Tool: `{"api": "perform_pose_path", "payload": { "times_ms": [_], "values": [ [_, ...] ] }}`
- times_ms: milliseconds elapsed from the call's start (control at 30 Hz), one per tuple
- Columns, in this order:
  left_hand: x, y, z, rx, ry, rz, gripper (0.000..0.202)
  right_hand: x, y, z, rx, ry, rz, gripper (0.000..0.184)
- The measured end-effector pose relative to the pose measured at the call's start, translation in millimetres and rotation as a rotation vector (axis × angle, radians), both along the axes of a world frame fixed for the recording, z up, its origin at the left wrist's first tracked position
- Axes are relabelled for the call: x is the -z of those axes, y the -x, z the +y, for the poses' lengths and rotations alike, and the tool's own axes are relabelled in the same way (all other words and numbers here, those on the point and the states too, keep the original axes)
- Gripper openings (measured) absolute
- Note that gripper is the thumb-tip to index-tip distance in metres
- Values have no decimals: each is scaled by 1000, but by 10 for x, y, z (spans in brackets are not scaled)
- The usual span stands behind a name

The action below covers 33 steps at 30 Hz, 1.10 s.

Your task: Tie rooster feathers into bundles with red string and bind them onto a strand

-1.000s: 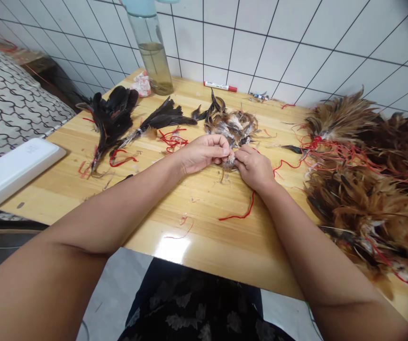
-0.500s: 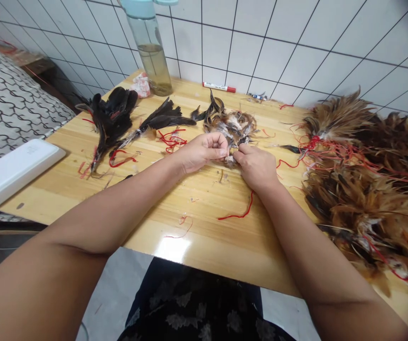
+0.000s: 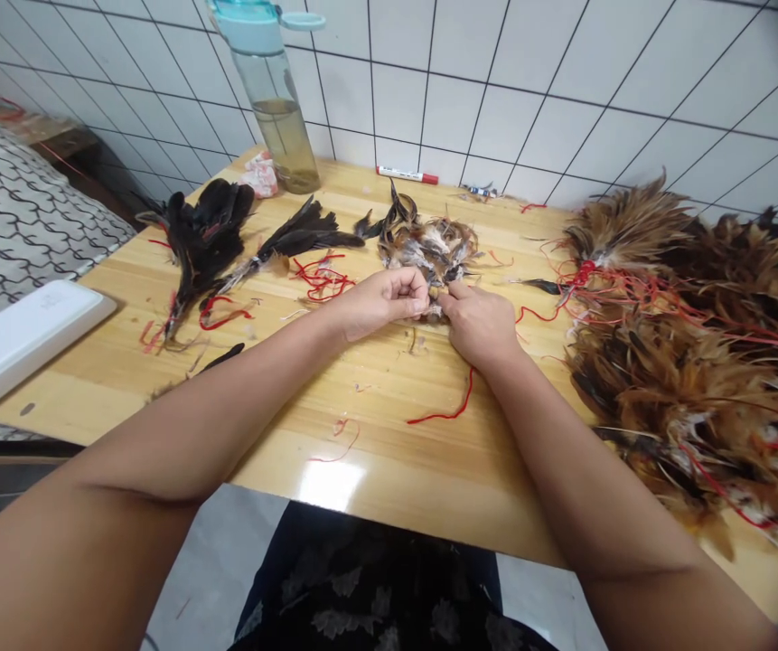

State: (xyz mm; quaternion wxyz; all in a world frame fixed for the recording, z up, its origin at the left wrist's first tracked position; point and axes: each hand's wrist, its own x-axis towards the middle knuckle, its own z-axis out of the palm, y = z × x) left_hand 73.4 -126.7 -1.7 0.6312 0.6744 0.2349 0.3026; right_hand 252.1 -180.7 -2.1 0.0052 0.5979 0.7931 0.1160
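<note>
My left hand (image 3: 392,303) is closed in a pinch at the near side of a pile of small brown, white and dark feathers (image 3: 439,240). A small tan feather (image 3: 433,295) shows at its fingertips. Right beside it, my right hand (image 3: 482,324) has its fingers curled down at the pile's near edge. What those fingers grip, if anything, is hidden. From under the right wrist a red string (image 3: 453,414) trails across the wooden table (image 3: 389,479).
Black feather bundles (image 3: 202,240) and red string scraps (image 3: 324,276) lie left. At right are large brown feather bundles (image 3: 687,380) with tangled red strings. A water bottle (image 3: 280,127) and a marker (image 3: 406,174) stand and lie near the tiled wall. A white device (image 3: 29,344) sits at left.
The view has tilted slightly, so the table's things sit a little lower and further left. Both hands stay close together at the feather pile, with only small finger movement.
</note>
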Motion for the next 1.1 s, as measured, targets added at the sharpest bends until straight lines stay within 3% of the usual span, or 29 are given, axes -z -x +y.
{"api": "perform_pose_path", "payload": {
  "times_ms": [167, 300, 500, 767, 967, 1100],
  "values": [
    [-52, -8, -19, -119, -84, 218, 29, 4, 36, -27, -13, -103, 23, 32],
    [-71, -12, -26, -94, -65, 294, 23, 16, 68, -40, -9, -176, 31, 32],
    [-14, -21, -8, -52, 124, 170, 20, 11, 127, -76, -47, -211, 33, 31],
    [55, -42, -1, -80, 231, 5, 30, 53, 216, -115, -57, -287, 93, 31],
    [102, -46, 39, -63, 305, -94, 41, 32, 292, -143, 68, -215, 392, 36],
    [117, -67, 66, -156, 290, -122, 42, 65, 262, -85, 164, -227, 711, 38]
  ]
}}
